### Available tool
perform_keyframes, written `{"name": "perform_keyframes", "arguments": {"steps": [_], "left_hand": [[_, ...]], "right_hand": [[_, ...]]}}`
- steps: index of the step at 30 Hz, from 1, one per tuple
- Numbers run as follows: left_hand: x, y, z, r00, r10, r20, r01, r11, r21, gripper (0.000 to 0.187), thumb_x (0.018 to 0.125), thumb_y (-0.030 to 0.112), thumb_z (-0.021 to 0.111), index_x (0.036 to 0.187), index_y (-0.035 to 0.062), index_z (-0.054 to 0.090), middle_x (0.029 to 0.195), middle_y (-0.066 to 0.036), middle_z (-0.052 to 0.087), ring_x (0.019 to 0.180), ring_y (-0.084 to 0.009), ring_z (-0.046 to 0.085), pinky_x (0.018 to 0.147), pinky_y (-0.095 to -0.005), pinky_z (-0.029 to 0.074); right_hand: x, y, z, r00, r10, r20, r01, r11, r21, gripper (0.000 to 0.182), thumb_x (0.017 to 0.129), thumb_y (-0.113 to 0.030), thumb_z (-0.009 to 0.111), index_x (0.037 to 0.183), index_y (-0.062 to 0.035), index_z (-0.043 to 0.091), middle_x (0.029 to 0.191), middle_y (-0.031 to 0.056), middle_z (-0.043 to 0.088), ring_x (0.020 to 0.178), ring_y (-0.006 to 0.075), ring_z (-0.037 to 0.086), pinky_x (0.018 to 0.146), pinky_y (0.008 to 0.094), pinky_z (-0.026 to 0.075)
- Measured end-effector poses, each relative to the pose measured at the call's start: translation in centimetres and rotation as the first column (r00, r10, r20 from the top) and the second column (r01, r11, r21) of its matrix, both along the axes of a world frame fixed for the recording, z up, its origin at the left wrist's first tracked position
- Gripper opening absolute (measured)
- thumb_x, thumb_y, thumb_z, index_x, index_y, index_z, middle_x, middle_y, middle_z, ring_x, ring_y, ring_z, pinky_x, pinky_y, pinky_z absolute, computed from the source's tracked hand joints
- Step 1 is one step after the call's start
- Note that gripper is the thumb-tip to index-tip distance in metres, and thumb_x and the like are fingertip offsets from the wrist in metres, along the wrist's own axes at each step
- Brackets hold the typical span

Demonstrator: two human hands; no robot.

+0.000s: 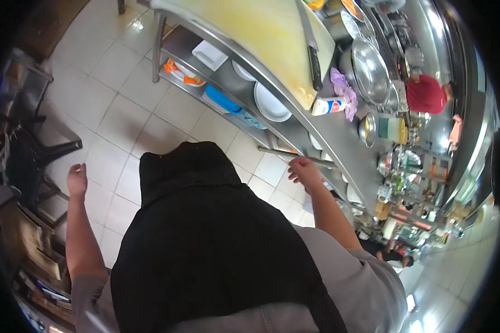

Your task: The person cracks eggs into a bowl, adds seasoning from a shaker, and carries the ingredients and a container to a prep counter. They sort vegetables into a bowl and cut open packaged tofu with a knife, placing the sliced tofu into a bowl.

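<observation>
Fingers of right hand (304,170) curl loosely at the bench edge (272,83), touching or just over a metal bar (280,152) by the lower shelf; can't tell if grip is closed on it. Left hand (76,178) hangs free, half-closed, holding nothing, over floor tiles (116,100). Knife (312,47) lies flat on cutting board (272,39), well back from edge, w/ a can (329,105) beside. Plates (271,102) stacked on shelf below. Open floor to the left; chairs (33,144) crowd far left.

Bright overhead light glares off steel and tiles; fisheye bends edges, dark vignette, slight blur.
</observation>
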State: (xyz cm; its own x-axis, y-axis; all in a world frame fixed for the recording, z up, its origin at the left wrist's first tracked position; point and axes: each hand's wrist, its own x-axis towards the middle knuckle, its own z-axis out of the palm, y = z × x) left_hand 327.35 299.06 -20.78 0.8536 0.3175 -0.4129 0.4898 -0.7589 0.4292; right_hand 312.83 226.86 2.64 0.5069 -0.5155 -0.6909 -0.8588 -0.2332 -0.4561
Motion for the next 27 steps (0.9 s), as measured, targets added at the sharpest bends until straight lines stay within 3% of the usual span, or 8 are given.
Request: {"name": "perform_keyframes", "arguments": {"steps": [6,9,10,13,16,19,24,27], "left_hand": [[-9.0,-11.4,1.2,0.995,0.044,-0.085,-0.057,0.986,-0.159,0.051,0.092,0.035,0.065,0.13,0.0013,0.055,0.111,-0.021,0.067,0.094,-0.0298,0.069,0.086,-0.0385,0.053],[-15.8,-19.8,-0.6,0.987,-0.144,-0.073,0.129,0.976,-0.174,0.055,0.088,0.03,0.068,0.13,-0.0021,0.054,0.123,-0.025,0.059,0.117,-0.0384,0.056,0.1,-0.0427,0.046],[-16.7,-22.6,0.9,0.963,-0.175,-0.206,0.131,0.969,-0.212,0.052,0.087,0.028,0.068,0.129,-0.0006,0.055,0.122,-0.024,0.059,0.116,-0.0395,0.056,0.102,-0.0439,0.044],[-22.5,-26.7,-0.6,0.951,-0.235,-0.201,0.187,0.955,-0.231,0.049,0.085,0.025,0.069,0.126,0.0018,0.056,0.123,-0.021,0.058,0.117,-0.0388,0.055,0.102,-0.0449,0.044],[-23.3,-27.3,0.3,0.966,-0.157,-0.206,0.105,0.964,-0.244,0.05,0.085,0.023,0.068,0.129,0.0025,0.054,0.126,-0.021,0.056,0.118,-0.0385,0.054,0.102,-0.0444,0.044],[-24.0,-24.8,0.7,0.973,-0.11,-0.204,0.069,0.978,-0.199,0.051,0.088,0.022,0.067,0.132,0.0019,0.051,0.127,-0.021,0.056,0.117,-0.0382,0.055,0.102,-0.0445,0.045],[-28.5,-17.4,-0.6,0.924,0.231,-0.303,-0.28,0.952,-0.127,0.05,0.09,0.024,0.065,0.132,0.0003,0.052,0.127,-0.023,0.057,0.114,-0.0364,0.058,0.1,-0.0443,0.046],[-32.8,-12.2,-2.2,0.908,0.205,-0.365,-0.19,0.979,0.077,0.05,0.09,0.026,0.064,0.132,0.0006,0.053,0.122,-0.024,0.059,0.113,-0.036,0.058,0.1,-0.0439,0.046]], "right_hand": [[3.3,-1.6,-4.8,0.942,0.328,-0.067,-0.335,0.927,-0.169,0.022,0.087,-0.019,0.062,0.102,-0.0038,0.068,0.085,0.0076,0.07,0.067,0.0151,0.067,0.057,0.0291,0.051],[6.2,-4.4,-9.5,0.828,0.56,0.038,-0.514,0.784,-0.348,0.019,0.088,-0.019,0.064,0.099,-0.0036,0.068,0.085,0.0067,0.07,0.07,0.0139,0.067,0.059,0.0304,0.051],[8.4,-4.3,-10.1,0.803,0.59,0.09,-0.528,0.772,-0.355,0.017,0.088,-0.018,0.064,0.096,-0.0041,0.068,0.084,0.006,0.069,0.071,0.0132,0.066,0.06,0.0312,0.052],[15.1,-3.5,-12.8,0.921,0.147,0.362,-0.103,0.985,-0.139,0.024,0.093,-0.029,0.061,0.101,-0.007,0.063,0.086,0.006,0.067,0.068,0.0152,0.064,0.057,0.031,0.049],[22.1,-4.0,-15.0,0.88,-0.239,0.41,0.226,0.971,0.081,0.031,0.096,-0.036,0.059,0.106,-0.0073,0.054,0.077,0.0064,0.061,0.058,0.0179,0.058,0.05,0.0295,0.043],[26.2,-4.9,-17.8,0.841,-0.437,0.319,0.353,0.89,0.289,0.03,0.096,-0.036,0.059,0.102,-0.0078,0.05,0.076,0.0072,0.062,0.055,0.0187,0.057,0.046,0.0294,0.041],[29.8,-7.5,-22.4,0.857,-0.397,0.329,0.333,0.913,0.235,0.027,0.094,-0.035,0.061,0.088,-0.0109,0.051,0.069,0.0057,0.061,0.05,0.0151,0.053,0.041,0.029,0.035],[30.6,-8.9,-23.6,0.91,-0.312,0.274,0.261,0.943,0.209,0.027,0.092,-0.034,0.062,0.078,-0.0143,0.051,0.062,0.0016,0.057,0.045,0.0122,0.049,0.038,0.0273,0.03]]}}
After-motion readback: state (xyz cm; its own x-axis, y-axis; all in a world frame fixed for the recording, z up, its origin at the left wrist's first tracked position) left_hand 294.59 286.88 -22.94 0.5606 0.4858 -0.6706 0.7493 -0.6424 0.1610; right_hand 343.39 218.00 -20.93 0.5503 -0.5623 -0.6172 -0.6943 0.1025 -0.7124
